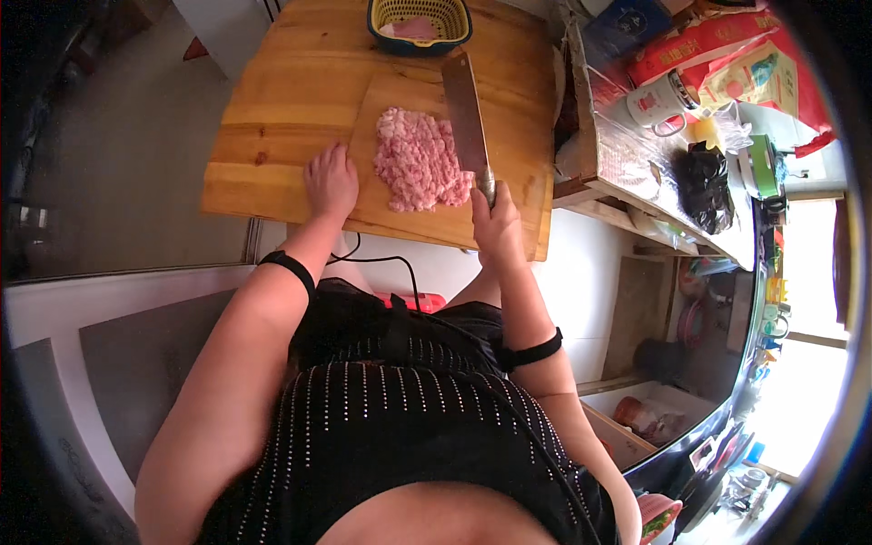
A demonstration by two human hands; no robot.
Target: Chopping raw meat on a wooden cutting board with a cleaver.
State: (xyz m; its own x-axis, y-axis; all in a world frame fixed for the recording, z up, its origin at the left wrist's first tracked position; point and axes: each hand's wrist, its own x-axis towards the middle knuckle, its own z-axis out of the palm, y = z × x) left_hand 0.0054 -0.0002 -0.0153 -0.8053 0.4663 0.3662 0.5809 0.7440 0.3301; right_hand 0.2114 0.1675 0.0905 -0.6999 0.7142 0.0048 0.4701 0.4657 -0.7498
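My right hand [499, 221] grips the handle of a wide-bladed cleaver [465, 112]. The blade points away from me, over the right side of a flattened patch of chopped pink meat [414, 160]. Part of the meat is hidden behind the blade. Beneath the meat lies a wooden cutting board [385, 88] on a wooden table [272, 157]. My left hand [332, 180] rests by the board's left edge, apart from the meat; how its fingers are set is unclear.
A yellow strainer basket in a dark bowl [453, 30] stands at the far edge, holding a pale pink piece [412, 28]. To the right, a foil-covered shelf [630, 150] carries a mug [657, 102] and a black plastic bag [708, 187]. A black cable [388, 258] hangs below the table.
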